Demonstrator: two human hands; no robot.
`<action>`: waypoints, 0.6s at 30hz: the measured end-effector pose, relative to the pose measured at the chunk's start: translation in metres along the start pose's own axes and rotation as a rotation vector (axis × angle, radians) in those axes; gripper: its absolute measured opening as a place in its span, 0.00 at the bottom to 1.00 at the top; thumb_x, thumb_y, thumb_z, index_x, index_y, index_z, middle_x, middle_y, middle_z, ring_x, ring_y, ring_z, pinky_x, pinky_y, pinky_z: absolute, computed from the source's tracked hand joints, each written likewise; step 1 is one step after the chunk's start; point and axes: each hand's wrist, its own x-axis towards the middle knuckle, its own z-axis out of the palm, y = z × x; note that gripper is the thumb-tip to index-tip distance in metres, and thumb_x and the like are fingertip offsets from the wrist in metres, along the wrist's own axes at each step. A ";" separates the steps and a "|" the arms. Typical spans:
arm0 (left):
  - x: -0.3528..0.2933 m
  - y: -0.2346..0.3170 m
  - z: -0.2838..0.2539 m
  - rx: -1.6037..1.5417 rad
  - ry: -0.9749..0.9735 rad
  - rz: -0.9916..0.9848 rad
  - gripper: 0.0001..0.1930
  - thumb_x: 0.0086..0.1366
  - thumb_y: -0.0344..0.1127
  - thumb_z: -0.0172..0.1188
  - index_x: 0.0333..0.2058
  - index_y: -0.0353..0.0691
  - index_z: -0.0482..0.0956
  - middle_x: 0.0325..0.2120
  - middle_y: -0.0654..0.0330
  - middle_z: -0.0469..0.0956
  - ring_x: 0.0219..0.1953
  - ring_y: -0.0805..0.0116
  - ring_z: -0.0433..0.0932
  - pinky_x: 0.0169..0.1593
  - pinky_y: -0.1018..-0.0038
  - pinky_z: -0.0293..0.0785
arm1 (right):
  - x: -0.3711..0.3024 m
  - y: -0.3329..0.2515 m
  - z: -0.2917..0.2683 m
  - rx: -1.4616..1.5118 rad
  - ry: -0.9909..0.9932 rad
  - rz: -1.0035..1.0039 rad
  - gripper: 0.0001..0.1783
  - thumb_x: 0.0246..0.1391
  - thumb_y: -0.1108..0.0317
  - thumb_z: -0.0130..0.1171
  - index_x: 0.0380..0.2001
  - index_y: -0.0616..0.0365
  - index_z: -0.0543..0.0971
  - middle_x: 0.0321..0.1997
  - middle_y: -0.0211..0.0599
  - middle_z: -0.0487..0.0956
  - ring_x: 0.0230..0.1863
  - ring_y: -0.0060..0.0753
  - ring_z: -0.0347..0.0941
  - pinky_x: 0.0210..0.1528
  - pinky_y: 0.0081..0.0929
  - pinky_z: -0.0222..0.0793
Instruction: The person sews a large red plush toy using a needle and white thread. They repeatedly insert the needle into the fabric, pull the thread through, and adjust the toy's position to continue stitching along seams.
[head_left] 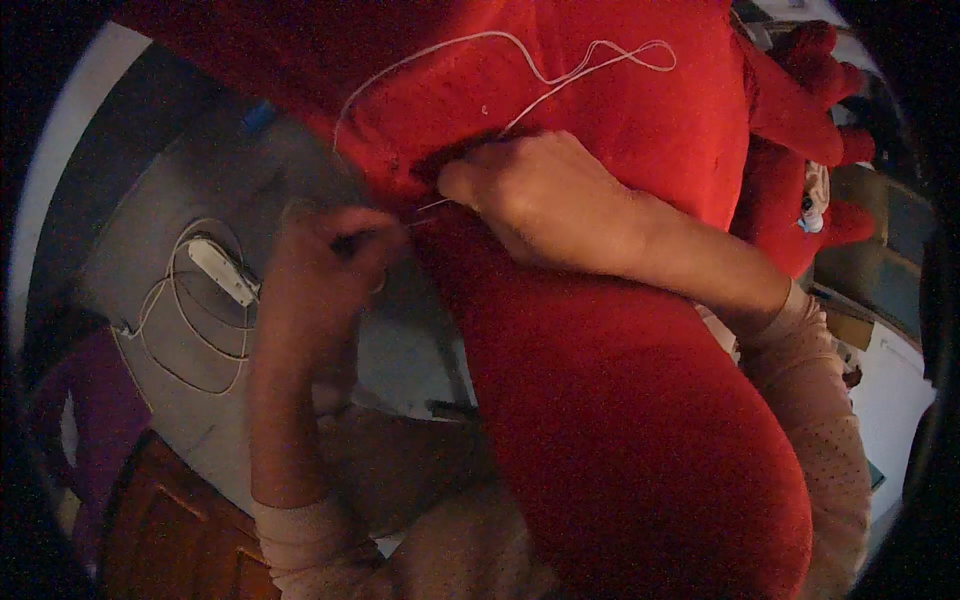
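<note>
A large red stuffed cloth piece (640,400) lies across my lap and fills the middle. My right hand (560,195) rests closed on top of it near its left edge, with a white thread (500,36) passing under the curled fingers. From there the thread makes a long loose loop over the cloth above. A short pale strand spans the small gap between the two hands. My left hand (325,250), blurred, is off the cloth's left edge, its fingers drawn together at the strand. Whether a needle is present, I cannot tell.
Below left, a white power strip (222,270) lies on the grey floor (150,230) with its cable coiled round it. A brown wooden panel (180,520) stands at lower left beside purple cloth (100,430). More red stuffed pieces (800,130) pile up at far right.
</note>
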 end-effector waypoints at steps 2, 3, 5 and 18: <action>0.006 0.002 -0.007 -0.051 -0.038 -0.091 0.08 0.56 0.33 0.62 0.32 0.34 0.82 0.23 0.59 0.80 0.26 0.72 0.76 0.33 0.74 0.72 | 0.003 -0.002 -0.001 -0.007 -0.003 -0.005 0.07 0.47 0.68 0.51 0.28 0.56 0.77 0.27 0.50 0.77 0.30 0.54 0.77 0.28 0.49 0.73; 0.007 -0.001 -0.008 -0.070 -0.049 -0.100 0.08 0.56 0.33 0.62 0.31 0.34 0.82 0.23 0.59 0.80 0.26 0.74 0.76 0.32 0.75 0.71 | 0.004 -0.003 -0.004 -0.015 -0.006 -0.012 0.08 0.48 0.67 0.51 0.29 0.55 0.77 0.27 0.49 0.77 0.30 0.54 0.77 0.28 0.49 0.74; 0.007 -0.010 -0.005 -0.041 -0.033 -0.025 0.08 0.56 0.33 0.62 0.31 0.34 0.82 0.22 0.60 0.80 0.26 0.75 0.76 0.32 0.76 0.71 | 0.006 -0.005 -0.012 0.031 -0.098 -0.010 0.08 0.47 0.67 0.51 0.29 0.55 0.77 0.28 0.48 0.78 0.31 0.52 0.77 0.28 0.47 0.74; 0.004 0.001 -0.006 0.027 -0.014 -0.020 0.07 0.54 0.32 0.63 0.30 0.34 0.83 0.22 0.61 0.80 0.26 0.76 0.76 0.33 0.77 0.71 | 0.005 -0.011 -0.002 -0.002 -0.030 0.002 0.07 0.41 0.72 0.53 0.29 0.58 0.73 0.26 0.37 0.73 0.32 0.46 0.75 0.28 0.42 0.71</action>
